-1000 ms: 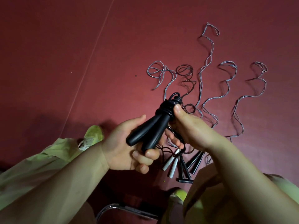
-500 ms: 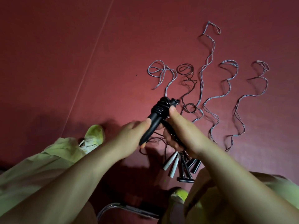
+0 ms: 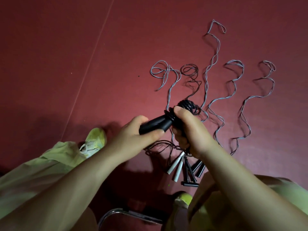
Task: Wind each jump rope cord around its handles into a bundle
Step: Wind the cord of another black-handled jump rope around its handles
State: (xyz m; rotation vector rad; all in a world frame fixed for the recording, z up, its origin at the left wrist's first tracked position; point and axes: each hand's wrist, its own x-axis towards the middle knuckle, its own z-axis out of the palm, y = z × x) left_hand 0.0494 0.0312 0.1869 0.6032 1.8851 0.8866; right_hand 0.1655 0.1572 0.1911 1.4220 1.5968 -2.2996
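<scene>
Left hand (image 3: 131, 139) grips the black handles (image 3: 155, 125) above the red floor (image 3: 66, 64), right hand (image 3: 188, 130) pinching the wound black cord (image 3: 186, 105); coils should probably stay taut and tightly adjacent.

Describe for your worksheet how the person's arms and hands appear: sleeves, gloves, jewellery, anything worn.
Both forearms are bare up to the frame edge, with no sleeves in view. The left hand and right hand wear no gloves, rings, watch or bracelets that show.
</scene>
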